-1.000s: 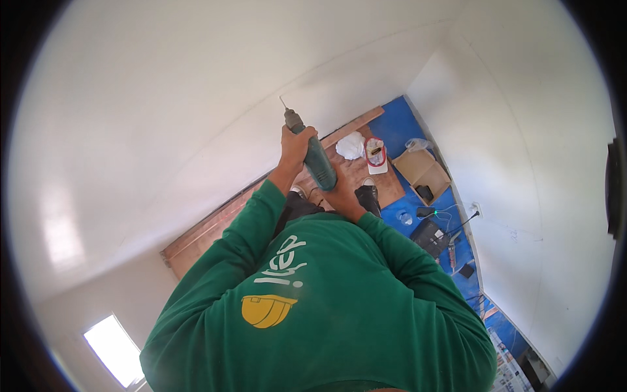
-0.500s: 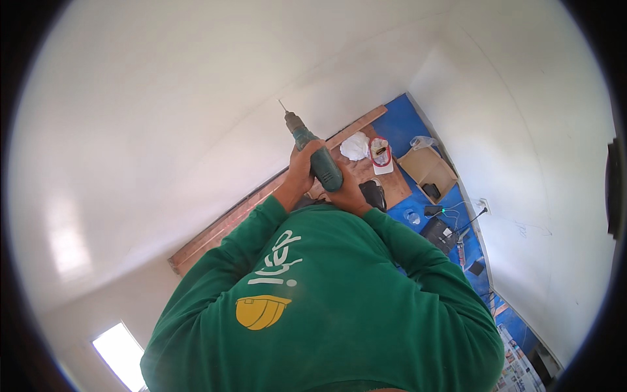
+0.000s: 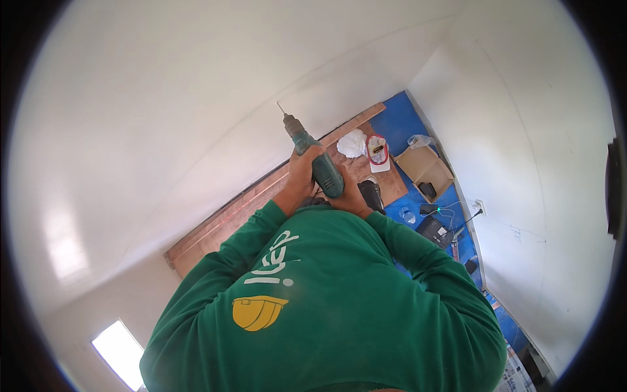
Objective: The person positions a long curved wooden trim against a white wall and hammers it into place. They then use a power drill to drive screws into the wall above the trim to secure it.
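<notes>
The right hand [image 3: 351,195] meets the rear of the dark-green, cylindrical power drill [image 3: 327,175], that hand's closure hidden; the left hand [image 3: 302,173] wraps the drill's body. Beyond, the thin metal bit [image 3: 281,108] points toward the smooth white wall [image 3: 183,85]; sideways pressure could snap it.

The drill [image 3: 326,176] mostly hides the fingers of the right hand [image 3: 351,198].
</notes>
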### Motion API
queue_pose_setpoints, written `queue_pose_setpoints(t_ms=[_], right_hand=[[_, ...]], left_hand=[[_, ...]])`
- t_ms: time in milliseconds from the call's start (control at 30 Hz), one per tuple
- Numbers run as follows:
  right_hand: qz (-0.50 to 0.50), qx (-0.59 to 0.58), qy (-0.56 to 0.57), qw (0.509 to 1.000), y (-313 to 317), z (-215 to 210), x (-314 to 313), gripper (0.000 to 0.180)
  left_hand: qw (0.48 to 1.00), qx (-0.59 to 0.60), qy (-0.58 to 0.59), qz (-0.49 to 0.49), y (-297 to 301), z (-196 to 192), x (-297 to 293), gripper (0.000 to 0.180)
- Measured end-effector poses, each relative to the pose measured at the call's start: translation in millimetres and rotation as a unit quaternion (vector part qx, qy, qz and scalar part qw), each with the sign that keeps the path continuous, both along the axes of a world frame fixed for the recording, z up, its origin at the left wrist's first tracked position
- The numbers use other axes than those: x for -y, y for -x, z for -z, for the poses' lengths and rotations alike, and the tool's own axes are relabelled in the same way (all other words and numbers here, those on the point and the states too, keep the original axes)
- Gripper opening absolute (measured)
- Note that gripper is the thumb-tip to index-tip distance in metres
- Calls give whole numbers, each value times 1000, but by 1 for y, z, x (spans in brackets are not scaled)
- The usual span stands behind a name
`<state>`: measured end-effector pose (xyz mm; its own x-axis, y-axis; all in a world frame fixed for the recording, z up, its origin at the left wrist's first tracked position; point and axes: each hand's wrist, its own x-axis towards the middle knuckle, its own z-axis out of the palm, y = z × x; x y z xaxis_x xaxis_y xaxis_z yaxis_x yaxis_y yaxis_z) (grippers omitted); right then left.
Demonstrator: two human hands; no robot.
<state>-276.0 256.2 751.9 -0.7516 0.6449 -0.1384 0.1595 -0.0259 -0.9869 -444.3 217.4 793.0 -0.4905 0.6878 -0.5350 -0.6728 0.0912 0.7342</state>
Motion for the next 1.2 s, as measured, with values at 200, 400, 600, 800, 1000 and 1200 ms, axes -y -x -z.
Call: queue_pose_setpoints(t_ms=[200,400,600,800,1000,1200], right_hand=[[6,-26,7,1000,1,-3,-2,61],[-4,-35,19,999,1,3,-4,65],[-19,-22,38,999,1,1,-9,69],[-28,-22,53,998,0,0,-14,70],[-35,-43,63,996,1,1,-17,78],[-32,-50,55,997,1,-1,-21,81]], left_hand=[[1000,5,23,-8,1,-9,-2,31],[1000,15,21,-6,2,-8,-4,33],[1000,16,17,-7,2,-11,-7,31],[999,9,31,-5,1,-16,-10,31],[999,-1,40,-7,1,-15,-10,31],[999,-4,40,-6,4,-14,-13,30]])
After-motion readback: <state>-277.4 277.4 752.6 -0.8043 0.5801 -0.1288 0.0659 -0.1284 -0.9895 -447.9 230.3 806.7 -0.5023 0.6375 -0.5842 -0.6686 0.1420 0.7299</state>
